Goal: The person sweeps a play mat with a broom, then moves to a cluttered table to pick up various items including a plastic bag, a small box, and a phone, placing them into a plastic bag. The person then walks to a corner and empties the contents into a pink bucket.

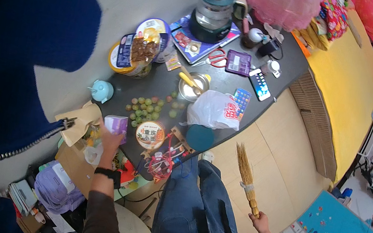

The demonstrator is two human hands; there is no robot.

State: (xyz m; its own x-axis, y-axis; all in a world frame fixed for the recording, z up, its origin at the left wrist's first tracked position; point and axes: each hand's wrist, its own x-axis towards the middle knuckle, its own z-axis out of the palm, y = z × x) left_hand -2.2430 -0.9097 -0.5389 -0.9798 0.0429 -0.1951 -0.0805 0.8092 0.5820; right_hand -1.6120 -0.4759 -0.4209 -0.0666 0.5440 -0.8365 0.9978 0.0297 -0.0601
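My right hand holds a golden straw hand broom by its bound handle
Probably light, stiffest there; left hand meets a purple-and-white box, its grip unclear to me.

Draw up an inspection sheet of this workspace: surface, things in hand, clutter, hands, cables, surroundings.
Surface: dark table, crowded.
Things in hand: straw broom, bristles pointing away from the person; purple-and-white box at the table's left edge.
Clutter: green grapes, kettle, red-handled scissors, white plastic bag, phone.
Hands: right hand grips the broom's handle; left hand at the box, grip unclear.
Cables: red cord, tangled at the near edge.
Surroundings: yellow cover and blue mat to the right.
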